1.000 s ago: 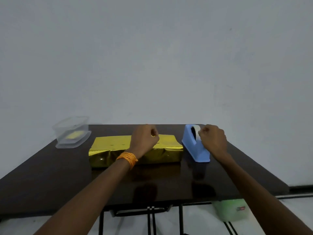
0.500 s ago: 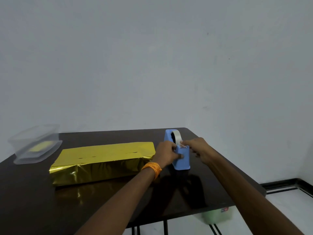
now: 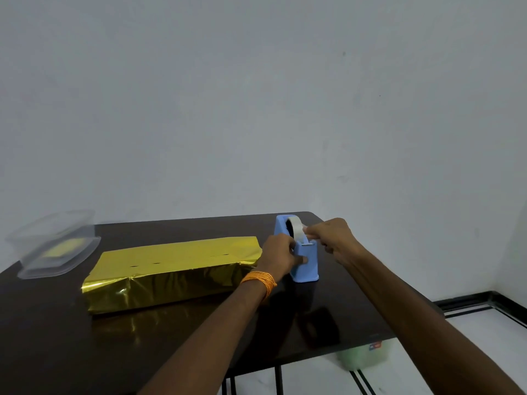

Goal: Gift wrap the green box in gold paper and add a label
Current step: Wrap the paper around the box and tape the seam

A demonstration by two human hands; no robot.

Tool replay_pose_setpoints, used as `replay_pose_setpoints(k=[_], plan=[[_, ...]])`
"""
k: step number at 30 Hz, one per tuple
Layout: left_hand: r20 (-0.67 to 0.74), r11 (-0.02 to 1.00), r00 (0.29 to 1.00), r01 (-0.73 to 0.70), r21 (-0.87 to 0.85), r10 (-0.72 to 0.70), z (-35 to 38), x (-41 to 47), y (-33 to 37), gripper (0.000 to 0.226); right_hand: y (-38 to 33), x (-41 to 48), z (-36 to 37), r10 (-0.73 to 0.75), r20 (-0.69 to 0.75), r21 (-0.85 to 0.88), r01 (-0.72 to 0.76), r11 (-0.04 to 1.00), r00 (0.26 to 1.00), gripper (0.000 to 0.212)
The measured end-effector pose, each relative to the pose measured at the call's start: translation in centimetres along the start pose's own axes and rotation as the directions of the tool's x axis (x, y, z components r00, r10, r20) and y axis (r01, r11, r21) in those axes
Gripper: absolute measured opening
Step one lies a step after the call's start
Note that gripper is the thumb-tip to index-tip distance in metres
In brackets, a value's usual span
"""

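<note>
The gold-wrapped box [image 3: 171, 269] lies left of centre on the dark worktop [image 3: 57, 337]. Just right of it, the left hand [image 3: 281, 253] has its fingers clamped round the blue tape dispenser [image 3: 308, 266]. The right hand [image 3: 333, 238] pinches the tape [image 3: 298, 229] end between its fingers above the dispenser. A clear plastic tub [image 3: 54, 243] sits at far left.

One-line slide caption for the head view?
Left hand grips the tape dispenser; right hand pinches the tape, gold-wrapped box alongside.

I see crinkled, mirror-glossy gold paper [image 3: 171, 270], a dark polished table [image 3: 57, 340] reflecting it, a matt blue plastic tape dispenser [image 3: 307, 267], a clear plastic container [image 3: 42, 238].
</note>
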State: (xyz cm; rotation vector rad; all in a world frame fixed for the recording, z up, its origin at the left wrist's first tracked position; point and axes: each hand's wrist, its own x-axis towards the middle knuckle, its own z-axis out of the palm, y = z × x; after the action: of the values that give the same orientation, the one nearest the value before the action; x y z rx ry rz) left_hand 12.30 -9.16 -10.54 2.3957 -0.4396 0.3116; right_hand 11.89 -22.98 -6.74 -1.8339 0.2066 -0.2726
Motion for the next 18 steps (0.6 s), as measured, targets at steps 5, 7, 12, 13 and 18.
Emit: replay_pose_setpoints(k=[5, 7, 12, 13, 18], plan=[[-0.017, 1.0, 1.0, -0.009, -0.002, 0.009, 0.1, -0.1, 0.0, 0.028, 2.2, -2.6, -0.5, 0.028, 0.0, 0.093, -0.028, 0.995, 1.0, 0.019], [-0.029, 1.0, 1.0, -0.009, -0.009, 0.009, 0.2, -0.1, -0.1, 0.031, 3.3, -3.0, -0.4, 0.02, -0.002, 0.088, -0.02, 0.996, 1.0, 0.022], [-0.032, 1.0, 0.999, -0.02, -0.004, 0.02, 0.4, 0.0, -0.3, 0.034, 4.4, -3.1, -0.3, 0.072, 0.016, 0.162, -0.074, 0.984, 0.997, 0.013], [-0.032, 1.0, 0.999, -0.024, -0.002, 0.024, 0.4, 0.0, -0.4, 0.033, 4.5, -3.0, -0.3, 0.077, 0.015, 0.165, -0.078, 0.983, 0.997, 0.013], [-0.009, 1.0, 1.0, -0.026, -0.002, 0.026, 0.2, 0.0, -0.3, 0.032, 4.7, -2.8, -0.8, -0.072, -0.033, -0.05, 0.07, 0.996, 0.997, 0.027]])
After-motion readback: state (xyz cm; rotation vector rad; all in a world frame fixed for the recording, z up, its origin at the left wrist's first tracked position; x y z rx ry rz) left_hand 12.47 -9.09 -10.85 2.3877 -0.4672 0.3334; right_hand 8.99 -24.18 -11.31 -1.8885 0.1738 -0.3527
